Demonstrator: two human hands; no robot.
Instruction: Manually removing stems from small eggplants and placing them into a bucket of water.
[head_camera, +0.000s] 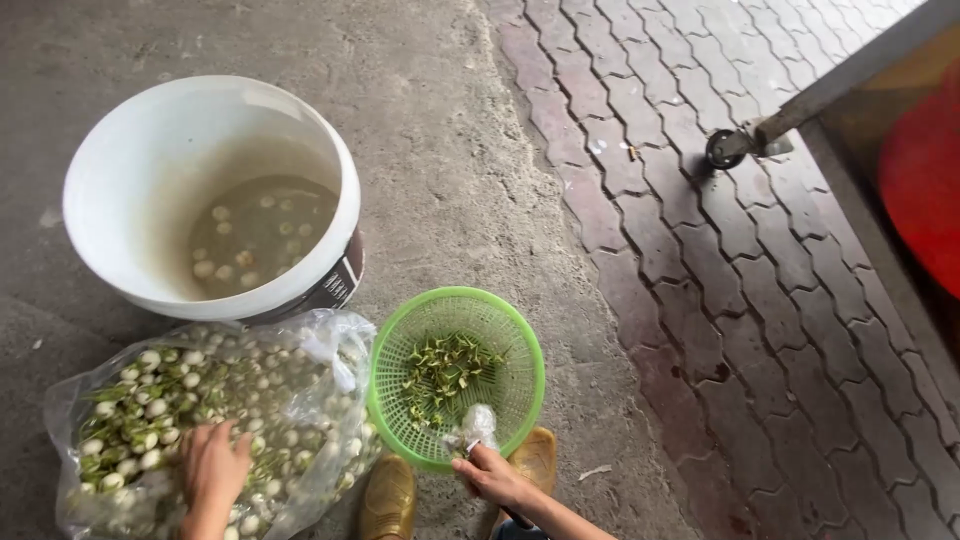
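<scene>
Grey concrete floor (440, 130) fills the left and middle of the frame, meeting reddish interlocking paving (720, 260) on the right. At the upper right a metal rail with a small black wheel (722, 148) cuts in, with something red (925, 185) behind it.

At the upper left stands a large white bucket (120, 190) holding cloudy water in which small pale round vegetables float. Below it, at the lower left, lies a clear plastic bag (300, 345) full of small white-and-green round eggplants (150, 410) with their stems on. The left hand (212, 468) rests palm down on this heap, fingers spread and reaching into the bag; whether it has hold of any of them I cannot tell.

Just right of the bag, at the lower middle, sits a green plastic basket (395, 345) with a pile of cut green stems (445, 375) inside. The right hand (492, 475) is at the basket's near rim, closed around a small knife handle, its fingers curled; a crumpled bit of clear plastic (474, 425) shows just above it. Two yellowish-brown shoes (388, 498) stand at the bottom edge, between and beneath the hands.
</scene>
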